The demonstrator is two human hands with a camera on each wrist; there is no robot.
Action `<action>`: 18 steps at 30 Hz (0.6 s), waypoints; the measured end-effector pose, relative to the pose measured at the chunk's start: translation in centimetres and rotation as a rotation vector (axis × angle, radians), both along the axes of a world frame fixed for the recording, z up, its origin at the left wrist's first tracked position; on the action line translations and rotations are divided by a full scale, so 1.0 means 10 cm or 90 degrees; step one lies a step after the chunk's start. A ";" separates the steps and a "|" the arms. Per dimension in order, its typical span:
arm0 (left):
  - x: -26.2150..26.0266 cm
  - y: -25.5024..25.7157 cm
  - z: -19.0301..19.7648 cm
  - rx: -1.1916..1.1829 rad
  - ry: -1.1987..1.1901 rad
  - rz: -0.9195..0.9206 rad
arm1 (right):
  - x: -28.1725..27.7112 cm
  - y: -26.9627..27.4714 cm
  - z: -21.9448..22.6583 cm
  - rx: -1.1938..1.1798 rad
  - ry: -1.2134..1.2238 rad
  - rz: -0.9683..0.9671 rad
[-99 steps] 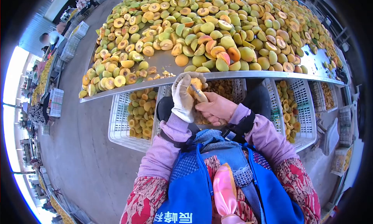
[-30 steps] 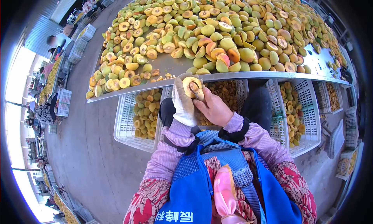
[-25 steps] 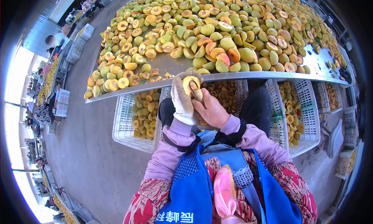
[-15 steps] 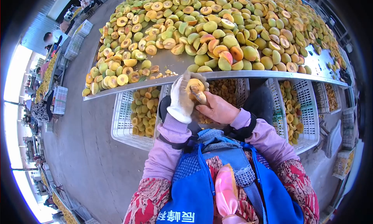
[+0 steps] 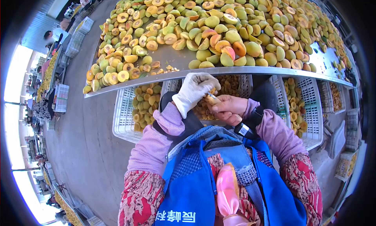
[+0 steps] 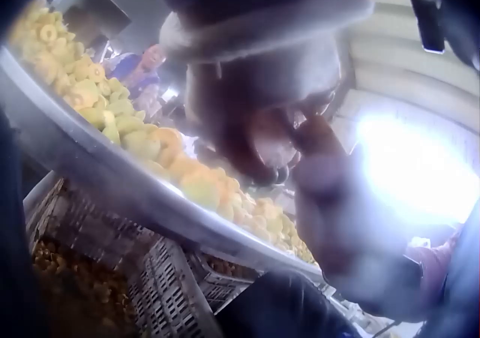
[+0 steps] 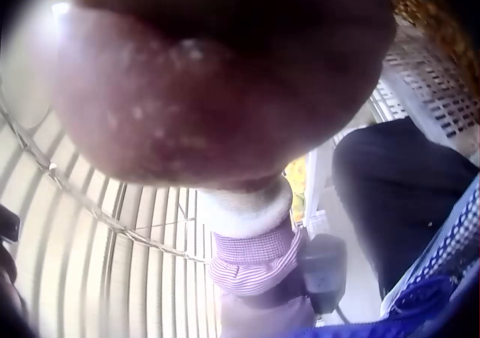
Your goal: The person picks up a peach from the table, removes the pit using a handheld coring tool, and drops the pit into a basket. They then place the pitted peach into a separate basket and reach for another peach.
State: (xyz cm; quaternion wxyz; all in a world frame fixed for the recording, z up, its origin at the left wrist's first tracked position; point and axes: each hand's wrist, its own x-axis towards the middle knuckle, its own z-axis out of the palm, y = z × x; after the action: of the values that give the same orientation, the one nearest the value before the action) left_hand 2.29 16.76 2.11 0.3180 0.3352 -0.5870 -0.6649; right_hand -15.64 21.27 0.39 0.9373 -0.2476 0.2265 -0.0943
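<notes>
My gloved left hand [image 5: 196, 89] is turned palm down, its fingers curled over a peach half [image 5: 212, 91]. Most of the fruit is hidden under the white glove. The bare right hand [image 5: 231, 107] grips the short pale handle of a curved-blade pitting knife [image 5: 212, 99], its tip against the fruit at the left fingers. Both hands meet just below the front edge of a metal table [image 5: 219, 71]. In the left wrist view the left hand [image 6: 262, 105] is dark and blurred. The right hand [image 7: 225, 90] fills the upper right wrist view.
Halved peaches [image 5: 235, 34] are heaped over the table, with small scraps [image 5: 168, 69] near its front edge. White plastic crates of fruit stand beneath, one at the left [image 5: 124, 116] and one at the right [image 5: 311, 108]. Other people sit along a far-left row.
The left hand has rolled over to the right, hiding the peach half whose cut face showed earlier. The left elbow has swung outward, and the right hand has moved slightly right with the knife.
</notes>
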 end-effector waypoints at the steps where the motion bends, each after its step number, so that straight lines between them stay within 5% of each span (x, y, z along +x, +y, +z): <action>1: -0.03 0.00 -0.01 0.002 -0.002 -0.003 | -0.03 0.01 -0.08 0.002 -0.002 -0.003; 3: -0.11 0.00 -0.03 -0.022 0.033 -0.065 | -0.08 0.05 -0.21 0.054 -0.165 0.018; 9: -0.36 0.13 -0.09 0.138 0.213 -0.037 | -0.18 0.19 -0.39 0.042 -0.313 -0.065; 11: -0.39 0.13 -0.13 0.314 0.348 0.157 | -0.14 0.20 -0.41 0.038 -0.358 -0.094; 13: -0.14 0.04 -0.17 0.270 0.366 0.245 | -0.14 0.22 -0.42 0.045 -0.324 -0.167; 15: 0.35 0.00 -0.20 0.116 0.247 0.397 | -0.04 0.16 -0.65 0.021 -0.198 -0.211; 16: 0.68 -0.05 -0.31 -0.178 -0.044 0.462 | 0.05 0.14 -0.79 -0.233 0.153 -0.112; 17: 0.96 -0.09 -0.31 -0.160 -0.123 0.549 | 0.14 0.14 -0.97 -0.486 0.503 -0.004; 18: 1.29 -0.13 -0.41 -0.176 -0.334 0.614 | 0.14 0.24 -1.43 -0.641 0.559 0.147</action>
State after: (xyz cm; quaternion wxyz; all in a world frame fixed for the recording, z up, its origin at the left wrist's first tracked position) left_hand 15.20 15.42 -2.00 0.4699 0.6748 -0.5084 -0.2555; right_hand -14.21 23.67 -13.92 0.5329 -0.6918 0.4867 0.0219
